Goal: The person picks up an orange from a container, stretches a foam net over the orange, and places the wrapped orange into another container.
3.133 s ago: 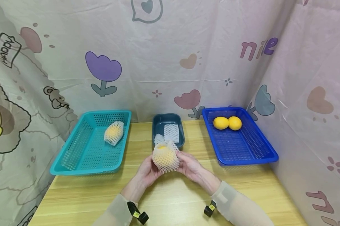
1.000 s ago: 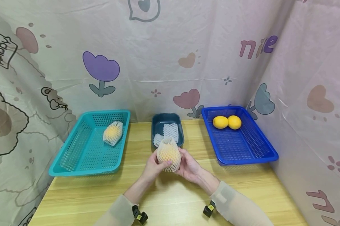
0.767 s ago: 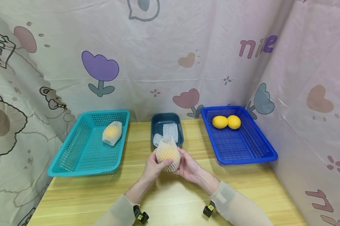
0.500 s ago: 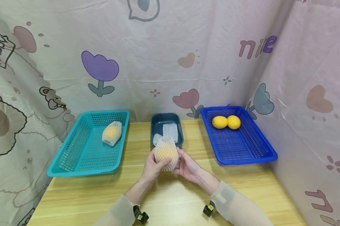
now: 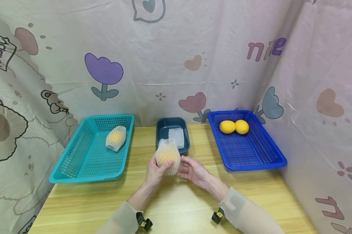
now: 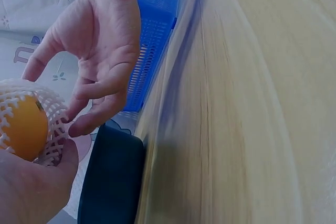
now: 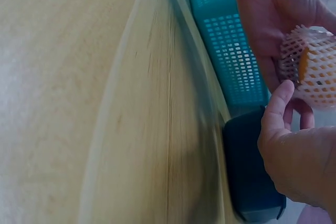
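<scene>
the left hand (image 5: 155, 171) grips a netted yellow fruit (image 5: 167, 157) above the worktop (image 5: 182, 208), its thumb laid across the near face. the right hand (image 5: 197, 175) is just to the right of that fruit, its fingers slightly apart and loosely bent toward it; i cannot tell whether the tips touch the net. the left wrist view shows bare orange-yellow skin through a gap in the net. just beyond the left hand is a dark tray (image 5: 171, 121) with a flat white net (image 5: 177, 136) in it. well to the left of the left hand, a teal basket (image 5: 88, 165) holds another netted fruit (image 5: 116, 138). beyond the right hand and to its right, a blue basket (image 5: 249, 157) holds two yellow fruits (image 5: 227, 126), side by side.
</scene>
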